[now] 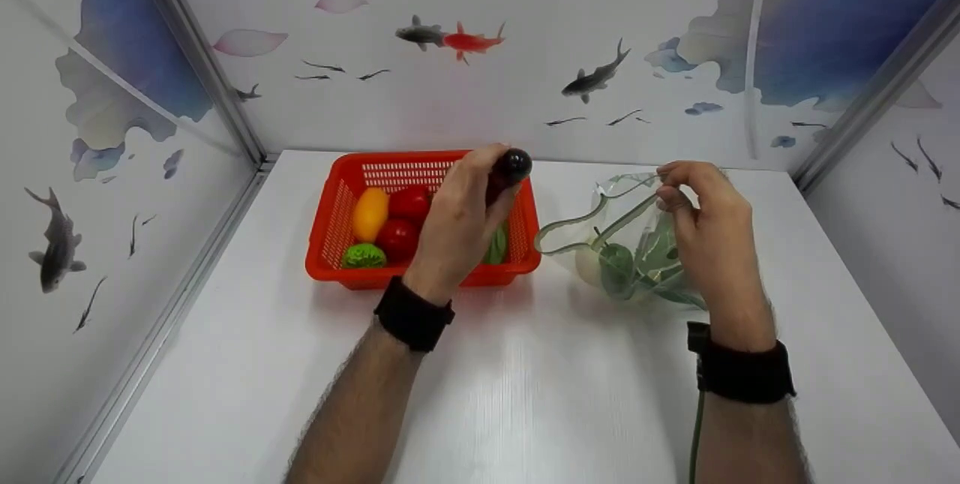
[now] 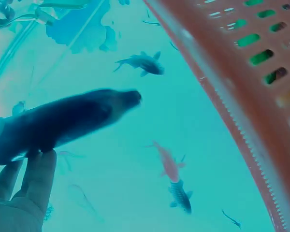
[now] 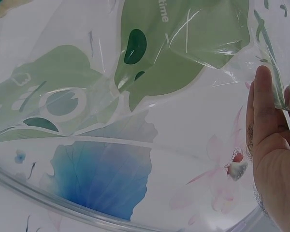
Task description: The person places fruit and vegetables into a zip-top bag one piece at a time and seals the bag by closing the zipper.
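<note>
My left hand [image 1: 454, 225] grips a dark purple eggplant [image 1: 515, 163] over the right part of the red basket [image 1: 322, 268]. In the left wrist view, the eggplant [image 2: 63, 121] points its stem end away from the fingers [image 2: 41, 179], beside the basket's wall. To the right, my right hand [image 1: 720, 236] pinches the rim of a clear plastic bag [image 1: 660, 244] between thumb and fingertips. The bag's mouth gapes toward the basket. Through its plastic shows a pale round thing [image 1: 587, 265]. Green printed shapes cover the bag [image 3: 183, 48] in the right wrist view.
In the basket lie a yellow mango-shaped fruit [image 1: 371, 215], two round red pieces [image 1: 397, 240], a bumpy green piece [image 1: 364, 255] and a long green one [image 1: 497, 245], partly behind my left hand. White panels with painted fish enclose the white table [image 1: 480, 394] at the back and sides.
</note>
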A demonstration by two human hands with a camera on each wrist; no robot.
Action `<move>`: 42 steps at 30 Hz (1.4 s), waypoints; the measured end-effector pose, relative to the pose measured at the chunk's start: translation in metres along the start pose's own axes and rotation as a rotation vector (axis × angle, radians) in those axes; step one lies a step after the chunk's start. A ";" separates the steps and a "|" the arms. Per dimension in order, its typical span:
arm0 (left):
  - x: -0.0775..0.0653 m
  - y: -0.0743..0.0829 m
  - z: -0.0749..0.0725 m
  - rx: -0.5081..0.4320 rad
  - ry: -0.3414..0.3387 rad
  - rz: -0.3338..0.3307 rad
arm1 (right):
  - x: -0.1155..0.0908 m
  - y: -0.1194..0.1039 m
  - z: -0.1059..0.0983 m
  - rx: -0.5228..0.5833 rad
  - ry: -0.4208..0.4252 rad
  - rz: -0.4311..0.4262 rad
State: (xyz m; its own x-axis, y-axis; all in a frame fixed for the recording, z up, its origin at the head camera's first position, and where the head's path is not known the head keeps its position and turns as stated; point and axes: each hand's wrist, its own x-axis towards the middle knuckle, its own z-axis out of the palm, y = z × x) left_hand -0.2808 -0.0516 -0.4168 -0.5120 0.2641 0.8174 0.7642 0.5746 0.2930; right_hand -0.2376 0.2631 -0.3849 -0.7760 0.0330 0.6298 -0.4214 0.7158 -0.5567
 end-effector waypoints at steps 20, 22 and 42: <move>0.008 0.033 0.005 -0.214 0.083 0.224 | 0.000 -0.002 -0.002 0.000 -0.007 0.011; 0.008 0.036 0.008 -0.238 0.081 0.228 | 0.000 -0.002 -0.002 0.004 -0.008 0.018; 0.001 0.044 0.023 -0.337 -0.029 0.221 | -0.001 -0.004 -0.004 0.173 0.063 -0.012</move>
State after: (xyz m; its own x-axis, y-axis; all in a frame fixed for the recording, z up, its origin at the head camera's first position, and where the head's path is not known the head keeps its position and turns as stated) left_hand -0.2560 -0.0084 -0.4145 -0.3277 0.3770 0.8663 0.9406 0.2168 0.2614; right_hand -0.2333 0.2628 -0.3817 -0.7420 0.0724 0.6665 -0.5091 0.5859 -0.6305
